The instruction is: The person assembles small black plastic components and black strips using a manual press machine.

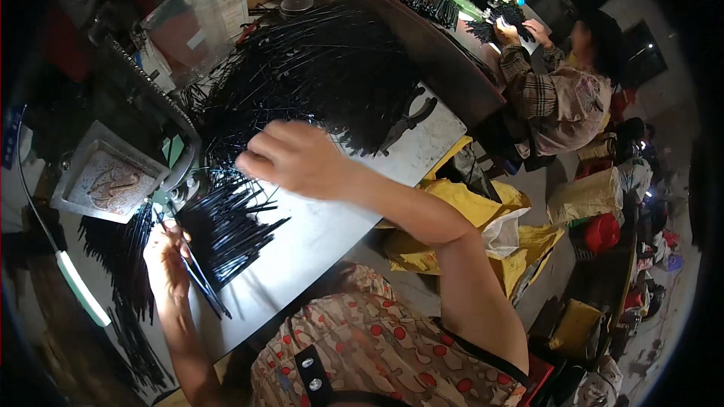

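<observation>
Many slender, glossy black strands (230,240)

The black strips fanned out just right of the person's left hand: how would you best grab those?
Probably by the right-hand ends of the black strips, coming in from the lower right. Those ends jut out over bare white tabletop, while the left hand crowds the other side. Being thin and uneven, they'd suit a gathering grip.
</observation>
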The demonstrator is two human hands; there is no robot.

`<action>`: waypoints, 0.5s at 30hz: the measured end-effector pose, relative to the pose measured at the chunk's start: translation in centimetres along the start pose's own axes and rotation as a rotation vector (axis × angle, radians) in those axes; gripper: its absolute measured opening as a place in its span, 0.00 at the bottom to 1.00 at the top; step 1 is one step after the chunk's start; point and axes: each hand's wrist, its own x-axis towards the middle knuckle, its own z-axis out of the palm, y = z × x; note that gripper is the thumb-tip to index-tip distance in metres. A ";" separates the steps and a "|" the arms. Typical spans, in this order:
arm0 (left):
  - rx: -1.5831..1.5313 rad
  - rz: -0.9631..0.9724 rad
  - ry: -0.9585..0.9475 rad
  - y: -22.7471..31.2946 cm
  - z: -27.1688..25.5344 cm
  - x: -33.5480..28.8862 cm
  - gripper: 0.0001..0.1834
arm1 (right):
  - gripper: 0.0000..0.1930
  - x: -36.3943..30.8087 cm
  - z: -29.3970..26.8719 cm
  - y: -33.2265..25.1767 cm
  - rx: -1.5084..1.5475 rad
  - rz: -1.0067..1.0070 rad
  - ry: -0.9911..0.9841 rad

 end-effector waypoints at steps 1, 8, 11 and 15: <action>0.083 0.064 0.014 0.1 0.7 -0.4 0.08 | 0.10 0.9 0.8 -1.3 0.039 -0.018 -0.004; 0.272 0.019 0.127 1.3 3.0 -1.5 0.15 | 0.10 3.8 6.6 -5.6 1.105 0.770 -0.529; 0.178 0.036 0.075 0.2 2.1 -0.5 0.21 | 0.08 3.7 8.9 -5.2 1.299 0.812 -0.345; 0.119 0.018 0.058 0.8 1.4 -0.8 0.22 | 0.07 4.2 8.8 -5.3 1.466 0.986 -0.404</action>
